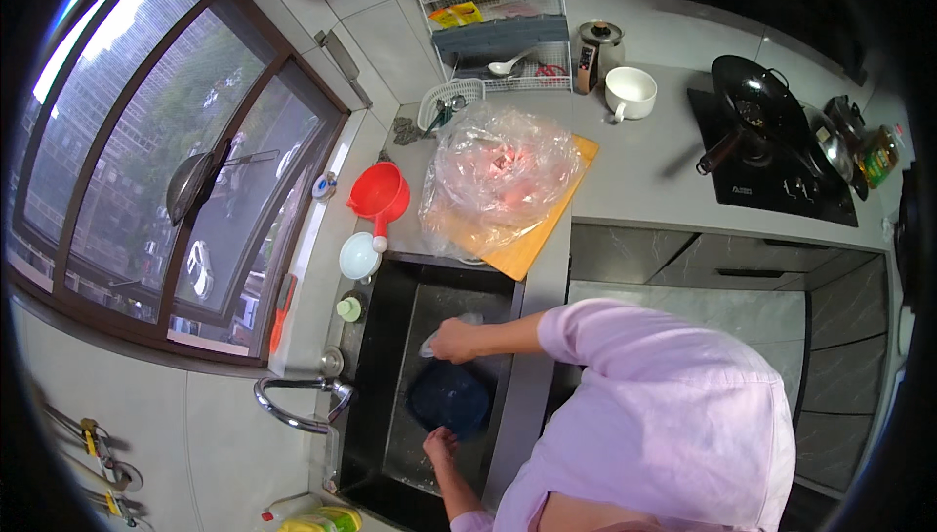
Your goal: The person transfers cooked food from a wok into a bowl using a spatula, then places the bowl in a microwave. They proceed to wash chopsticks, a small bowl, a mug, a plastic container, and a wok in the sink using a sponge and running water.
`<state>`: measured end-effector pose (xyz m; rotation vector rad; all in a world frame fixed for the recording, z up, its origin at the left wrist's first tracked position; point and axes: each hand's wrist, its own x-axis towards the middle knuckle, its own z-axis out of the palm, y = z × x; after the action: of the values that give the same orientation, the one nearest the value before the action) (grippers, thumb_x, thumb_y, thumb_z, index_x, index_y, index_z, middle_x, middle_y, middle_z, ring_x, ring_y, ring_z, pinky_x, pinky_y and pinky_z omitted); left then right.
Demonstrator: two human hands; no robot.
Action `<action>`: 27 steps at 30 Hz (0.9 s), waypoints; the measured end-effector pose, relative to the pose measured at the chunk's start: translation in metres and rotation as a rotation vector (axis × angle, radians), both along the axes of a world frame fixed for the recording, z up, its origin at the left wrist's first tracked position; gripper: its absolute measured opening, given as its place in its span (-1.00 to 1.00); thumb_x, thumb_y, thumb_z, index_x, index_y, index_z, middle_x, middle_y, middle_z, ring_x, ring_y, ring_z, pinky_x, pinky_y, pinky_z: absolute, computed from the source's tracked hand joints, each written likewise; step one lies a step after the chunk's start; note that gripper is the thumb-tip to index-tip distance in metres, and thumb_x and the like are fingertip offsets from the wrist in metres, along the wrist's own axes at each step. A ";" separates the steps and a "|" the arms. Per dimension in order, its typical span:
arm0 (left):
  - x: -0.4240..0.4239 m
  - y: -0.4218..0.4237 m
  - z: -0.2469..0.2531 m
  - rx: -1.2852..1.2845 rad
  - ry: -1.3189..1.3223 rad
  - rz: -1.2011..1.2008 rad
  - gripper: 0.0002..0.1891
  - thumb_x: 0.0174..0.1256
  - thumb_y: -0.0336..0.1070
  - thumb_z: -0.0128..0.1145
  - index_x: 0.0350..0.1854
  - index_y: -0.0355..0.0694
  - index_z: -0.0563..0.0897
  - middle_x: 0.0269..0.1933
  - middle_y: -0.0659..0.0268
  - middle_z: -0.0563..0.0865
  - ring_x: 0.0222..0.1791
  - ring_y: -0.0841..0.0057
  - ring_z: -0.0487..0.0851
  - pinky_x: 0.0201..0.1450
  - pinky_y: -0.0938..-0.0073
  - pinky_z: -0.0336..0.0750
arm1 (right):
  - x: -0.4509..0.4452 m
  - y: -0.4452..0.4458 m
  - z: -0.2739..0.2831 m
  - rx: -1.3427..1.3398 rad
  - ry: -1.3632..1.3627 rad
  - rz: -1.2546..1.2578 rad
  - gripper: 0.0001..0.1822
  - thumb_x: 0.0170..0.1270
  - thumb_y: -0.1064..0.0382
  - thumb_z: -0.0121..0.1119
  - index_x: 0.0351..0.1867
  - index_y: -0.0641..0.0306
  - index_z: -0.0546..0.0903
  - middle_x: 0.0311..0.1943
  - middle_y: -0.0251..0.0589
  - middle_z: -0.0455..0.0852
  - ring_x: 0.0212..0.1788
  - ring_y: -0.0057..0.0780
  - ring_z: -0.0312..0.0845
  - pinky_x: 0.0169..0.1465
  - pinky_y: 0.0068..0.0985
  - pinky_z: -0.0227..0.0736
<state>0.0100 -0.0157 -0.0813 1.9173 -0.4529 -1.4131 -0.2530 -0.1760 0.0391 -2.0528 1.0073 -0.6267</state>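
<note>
A dark blue plastic basin (pixel 448 399) sits in the black sink (pixel 395 451). My right hand (pixel 455 340), above the basin's far-right side, is closed around a thin whitish, partly see-through item (pixel 428 346). More of that pale material shows behind the hand, too blurred to name. Close against the basin's opposite rim is my left hand (pixel 441 445), its fingers curled. Whether those fingers grip the rim or only touch it is not clear.
A chrome faucet (pixel 296 404) rises at the sink's window side. Along the ledge stand a red dipper (pixel 379 194), a white cup (pixel 359 256) and a green-capped bottle (pixel 350 309). A clear plastic bag (pixel 505 173) covers much of a wooden cutting board (pixel 534 243). A wok (pixel 758 104) rests on the cooktop (pixel 776 195).
</note>
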 end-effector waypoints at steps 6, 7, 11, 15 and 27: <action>0.001 0.051 -0.006 -0.054 -0.058 0.194 -0.88 0.08 -0.42 0.05 -0.33 -0.29 0.55 -0.50 0.24 0.59 -0.59 0.41 0.56 -0.63 0.46 0.41 | -0.036 0.023 0.074 0.772 -0.553 0.256 -0.82 0.14 0.20 0.12 -0.46 0.28 0.56 -0.55 -0.21 0.67 -0.61 -0.50 0.61 -0.64 -0.61 0.41; 0.004 0.060 -0.004 -0.031 -0.111 0.230 -0.88 0.08 -0.41 0.06 -0.32 -0.28 0.55 -0.47 0.24 0.60 -0.57 0.43 0.56 -0.63 0.50 0.38 | -0.052 0.017 0.089 0.815 -0.631 0.272 -0.82 0.17 0.20 0.10 -0.44 0.27 0.56 -0.54 -0.20 0.68 -0.59 -0.48 0.62 -0.64 -0.62 0.42; 0.003 0.092 0.018 -0.077 -0.305 0.445 -0.90 0.07 -0.40 0.07 -0.37 -0.26 0.55 -0.51 0.29 0.59 -0.59 0.51 0.52 -0.63 0.56 0.30 | -0.159 -0.025 0.147 0.669 -0.758 0.002 -0.76 0.16 0.16 0.13 -0.34 0.34 0.54 -0.52 -0.13 0.66 -0.58 -0.39 0.63 -0.63 -0.56 0.43; 0.004 0.115 0.017 -0.245 -0.565 0.676 -0.92 0.10 -0.42 0.03 -0.40 -0.28 0.56 -0.50 0.32 0.59 -0.55 0.55 0.50 -0.57 0.59 0.33 | -0.299 -0.063 0.163 0.429 -0.961 -0.662 -0.71 0.20 0.14 0.03 -0.26 0.38 0.54 -0.52 -0.14 0.64 -0.50 -0.44 0.60 -0.47 -0.53 0.49; -0.118 -0.001 0.035 -0.412 -0.502 0.552 -0.90 0.15 -0.44 -0.01 -0.39 -0.29 0.58 -0.44 0.30 0.61 -0.48 0.53 0.53 -0.49 0.60 0.36 | -0.632 -0.092 0.038 0.260 -1.188 -1.628 -0.73 0.28 0.08 -0.02 -0.35 0.27 0.46 -0.54 -0.11 0.61 -0.58 -0.29 0.60 -0.69 -0.46 0.23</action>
<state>-0.1085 -0.0171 -0.0467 1.8388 -0.3655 -0.4407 -0.8854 -0.2683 0.0769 0.0205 1.5648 -1.9529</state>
